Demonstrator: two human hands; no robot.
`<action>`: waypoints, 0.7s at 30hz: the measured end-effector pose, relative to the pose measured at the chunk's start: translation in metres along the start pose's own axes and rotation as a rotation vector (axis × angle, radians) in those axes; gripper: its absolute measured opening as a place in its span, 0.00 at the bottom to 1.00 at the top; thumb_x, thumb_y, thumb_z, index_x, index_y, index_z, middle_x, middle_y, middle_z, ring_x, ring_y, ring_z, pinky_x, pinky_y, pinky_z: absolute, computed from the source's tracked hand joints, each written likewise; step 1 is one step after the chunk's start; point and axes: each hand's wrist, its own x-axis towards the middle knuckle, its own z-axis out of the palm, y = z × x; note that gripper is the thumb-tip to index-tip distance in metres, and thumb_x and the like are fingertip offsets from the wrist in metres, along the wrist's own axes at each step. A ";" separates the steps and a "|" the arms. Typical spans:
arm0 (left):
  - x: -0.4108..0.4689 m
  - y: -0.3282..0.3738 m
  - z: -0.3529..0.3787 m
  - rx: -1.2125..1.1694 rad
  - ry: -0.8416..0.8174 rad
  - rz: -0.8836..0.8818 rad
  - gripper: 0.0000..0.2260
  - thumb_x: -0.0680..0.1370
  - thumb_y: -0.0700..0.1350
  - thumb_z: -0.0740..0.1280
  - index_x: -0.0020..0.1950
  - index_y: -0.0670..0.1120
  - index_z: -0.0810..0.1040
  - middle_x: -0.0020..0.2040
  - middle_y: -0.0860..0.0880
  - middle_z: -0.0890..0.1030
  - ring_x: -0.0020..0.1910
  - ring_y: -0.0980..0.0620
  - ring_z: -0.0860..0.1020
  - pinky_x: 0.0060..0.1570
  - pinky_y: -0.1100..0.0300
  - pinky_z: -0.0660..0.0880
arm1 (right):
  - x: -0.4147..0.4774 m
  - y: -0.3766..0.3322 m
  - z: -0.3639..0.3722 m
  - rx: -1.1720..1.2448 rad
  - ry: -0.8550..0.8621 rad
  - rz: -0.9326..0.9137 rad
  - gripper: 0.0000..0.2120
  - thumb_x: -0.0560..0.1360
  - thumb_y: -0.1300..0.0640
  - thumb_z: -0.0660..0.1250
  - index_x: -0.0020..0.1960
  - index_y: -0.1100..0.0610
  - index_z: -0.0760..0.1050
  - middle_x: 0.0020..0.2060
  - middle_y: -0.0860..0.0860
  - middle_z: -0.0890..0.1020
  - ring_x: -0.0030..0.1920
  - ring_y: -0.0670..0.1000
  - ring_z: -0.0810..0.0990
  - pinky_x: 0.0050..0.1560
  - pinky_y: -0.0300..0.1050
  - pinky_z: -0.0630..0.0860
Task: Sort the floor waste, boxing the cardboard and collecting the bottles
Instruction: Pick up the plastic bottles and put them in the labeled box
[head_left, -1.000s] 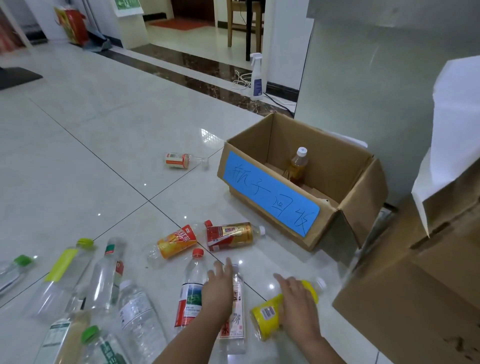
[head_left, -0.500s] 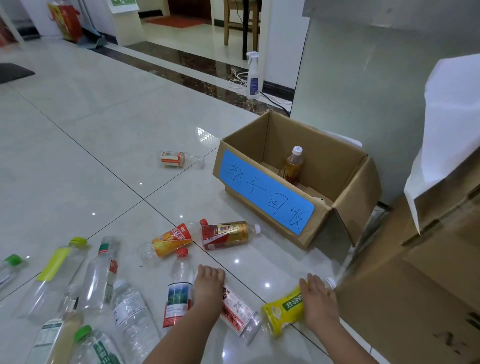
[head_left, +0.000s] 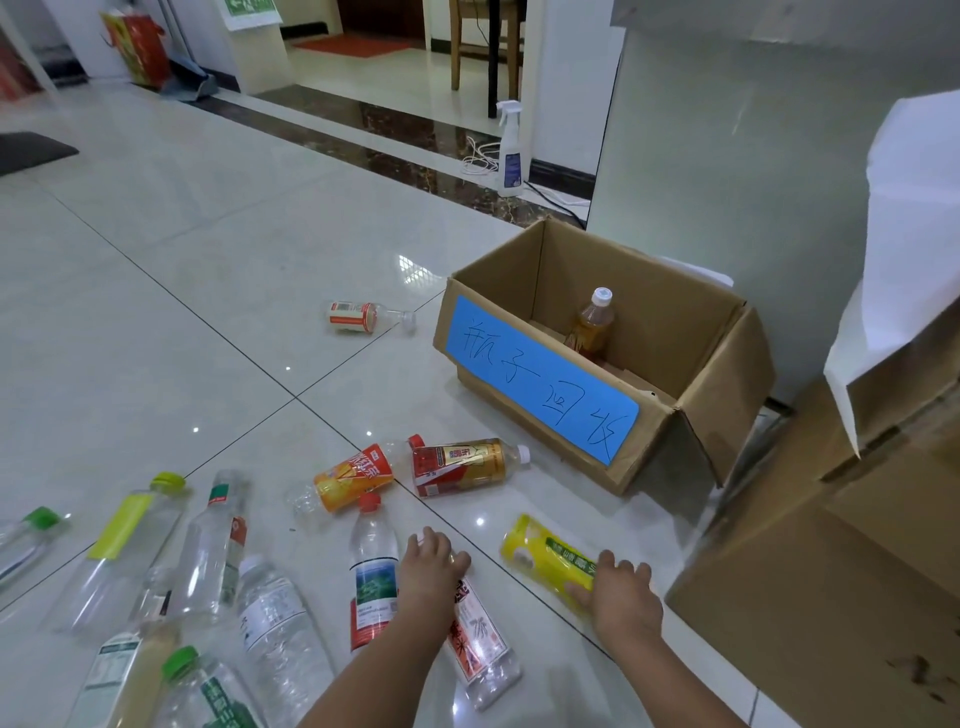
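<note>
My right hand grips the lower end of a yellow-labelled bottle lying on the floor tiles. My left hand lies over the neck end of a clear bottle with a white and red label, fingers curled round it. An open cardboard box with a blue label stands beyond them, with one amber bottle upright inside. Several more bottles lie around: a red and gold one, an orange one, a red-capped water bottle.
A heap of clear bottles lies at the left. One small bottle lies apart near the box. A large closed cardboard box with white paper stands close on the right. A spray bottle stands by the wall.
The yellow bottle has swung round under my right hand, its far end now pointing up-left. My left hand has shifted right onto the white and red labelled bottle.
</note>
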 end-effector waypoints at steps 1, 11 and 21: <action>0.001 0.000 0.001 -0.008 0.005 0.003 0.33 0.76 0.47 0.68 0.76 0.49 0.55 0.77 0.38 0.54 0.77 0.38 0.48 0.76 0.44 0.48 | -0.002 -0.002 0.001 0.041 -0.038 0.033 0.30 0.75 0.36 0.59 0.67 0.55 0.63 0.63 0.51 0.74 0.67 0.53 0.66 0.56 0.46 0.73; 0.005 0.002 0.008 -0.283 0.007 -0.133 0.25 0.78 0.47 0.65 0.73 0.50 0.60 0.75 0.38 0.61 0.76 0.37 0.53 0.75 0.46 0.55 | -0.018 0.017 0.016 0.505 -0.267 0.120 0.37 0.65 0.40 0.73 0.65 0.51 0.58 0.56 0.50 0.77 0.57 0.55 0.78 0.50 0.41 0.71; -0.020 -0.030 -0.024 -0.262 -0.066 -0.005 0.39 0.70 0.47 0.74 0.76 0.48 0.56 0.72 0.45 0.66 0.70 0.43 0.67 0.70 0.40 0.60 | -0.049 0.010 -0.044 0.713 -0.140 -0.118 0.27 0.59 0.34 0.71 0.53 0.40 0.66 0.42 0.45 0.83 0.43 0.46 0.82 0.43 0.41 0.79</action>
